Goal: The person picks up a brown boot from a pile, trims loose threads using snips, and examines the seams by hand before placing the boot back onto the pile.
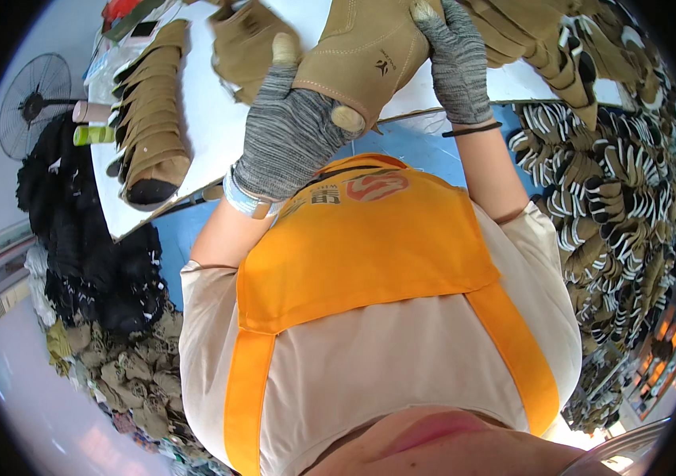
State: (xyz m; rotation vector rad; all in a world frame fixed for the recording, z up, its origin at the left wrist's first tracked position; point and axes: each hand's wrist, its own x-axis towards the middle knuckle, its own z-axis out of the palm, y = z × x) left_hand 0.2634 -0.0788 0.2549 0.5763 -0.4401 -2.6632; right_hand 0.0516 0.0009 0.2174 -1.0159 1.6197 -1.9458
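Note:
A tan shoe upper (367,56) with pale stitching and a small dark logo is held up between both hands at the top centre. My left hand (296,125), in a grey knitted glove with bare fingertips, grips its lower left edge, the thumb raised. My right hand (460,65), gloved the same way, grips its right edge. Just left of them another tan upper (251,50) lies on the white table (207,125), somewhat blurred. The fingers behind the held upper are partly hidden.
A row of nested tan uppers (156,119) lies on the table's left part. More tan uppers (510,30) are at the upper right. Piles of white-edged uppers (600,196) stand at the right, black pieces (70,220) at the left. A fan (34,107) stands beyond the table.

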